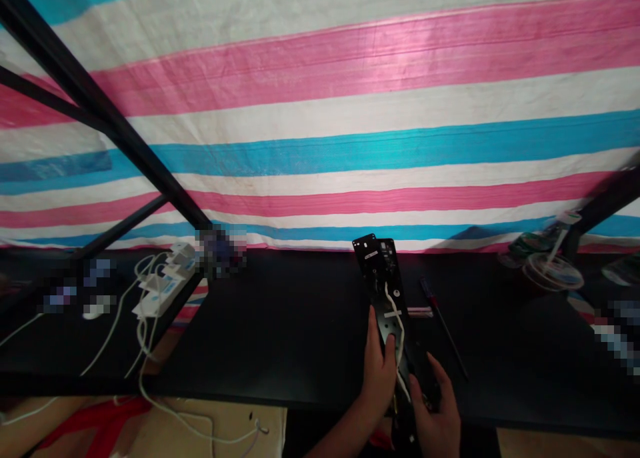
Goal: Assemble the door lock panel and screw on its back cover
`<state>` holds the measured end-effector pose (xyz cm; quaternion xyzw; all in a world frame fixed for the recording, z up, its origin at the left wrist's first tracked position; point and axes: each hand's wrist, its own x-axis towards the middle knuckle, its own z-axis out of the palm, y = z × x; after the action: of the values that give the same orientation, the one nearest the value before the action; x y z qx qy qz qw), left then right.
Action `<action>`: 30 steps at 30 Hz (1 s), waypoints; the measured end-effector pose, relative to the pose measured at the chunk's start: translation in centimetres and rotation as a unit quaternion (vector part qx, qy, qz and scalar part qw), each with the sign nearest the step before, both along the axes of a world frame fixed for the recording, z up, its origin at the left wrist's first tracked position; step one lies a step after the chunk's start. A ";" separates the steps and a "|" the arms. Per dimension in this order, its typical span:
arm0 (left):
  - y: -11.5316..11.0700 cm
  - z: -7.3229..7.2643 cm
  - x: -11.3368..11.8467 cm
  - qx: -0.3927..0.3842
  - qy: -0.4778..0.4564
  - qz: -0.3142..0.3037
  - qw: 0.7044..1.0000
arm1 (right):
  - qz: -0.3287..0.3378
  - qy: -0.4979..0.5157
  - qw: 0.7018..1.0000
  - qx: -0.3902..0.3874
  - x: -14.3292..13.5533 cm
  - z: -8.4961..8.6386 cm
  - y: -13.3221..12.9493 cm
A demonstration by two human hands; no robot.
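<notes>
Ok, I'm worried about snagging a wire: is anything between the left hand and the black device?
Nothing visible: the left hand grips the black device directly. The white cable runs beside the thumb, not visibly under it.

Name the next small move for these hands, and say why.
I'd probably lower the long black assembly flat onto the black tabletop, keeping its white cable on top. The left hand and right hand both hold it, it appears raised at a tilt, and the cable runs exposed beside the left thumb, where a shifting grip could snag it.
</notes>
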<state>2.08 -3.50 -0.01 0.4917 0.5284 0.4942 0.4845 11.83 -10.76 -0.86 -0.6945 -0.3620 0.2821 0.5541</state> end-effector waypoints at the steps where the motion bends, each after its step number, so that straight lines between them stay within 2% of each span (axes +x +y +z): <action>1: 0.0 0.0 0.0 -0.001 -0.002 -0.001 1.000 | 0.015 -0.006 1.000 0.011 -0.2 -0.1 0.1; 4: -0.1 -0.1 0.0 -0.004 -0.011 -0.012 1.000 | 0.064 -0.021 0.997 0.022 -0.4 -1.0 0.0; 7: -0.1 -0.4 -0.2 0.000 -0.021 -0.024 0.999 | 0.100 -0.081 0.991 0.044 -0.1 -2.5 -0.3; 11: -0.1 -1.0 -0.3 -0.006 -0.035 -0.025 0.999 | 0.139 -0.211 0.964 0.081 0.8 -4.3 -0.8; 14: -0.2 -1.4 -0.3 -0.005 -0.033 -0.027 0.999 | 0.170 -0.278 0.941 0.092 1.2 -5.1 -1.1; 22: 0.0 -0.5 -0.2 0.016 0.015 -0.044 0.999 | 0.215 -0.351 0.905 0.109 1.9 -5.4 -1.4; 26: -0.3 -0.2 0.1 0.004 0.010 -0.023 1.000 | 0.239 -0.380 0.885 0.128 2.7 -4.9 -1.3; 30: -0.4 -0.6 0.4 -0.014 -0.012 -0.013 1.000 | 0.253 -0.382 0.882 0.114 3.2 -4.2 -1.2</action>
<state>2.48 -3.89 -0.60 0.4851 0.5231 0.4865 0.5043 14.99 -12.00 -5.06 -0.5657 -0.7384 0.0822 0.3577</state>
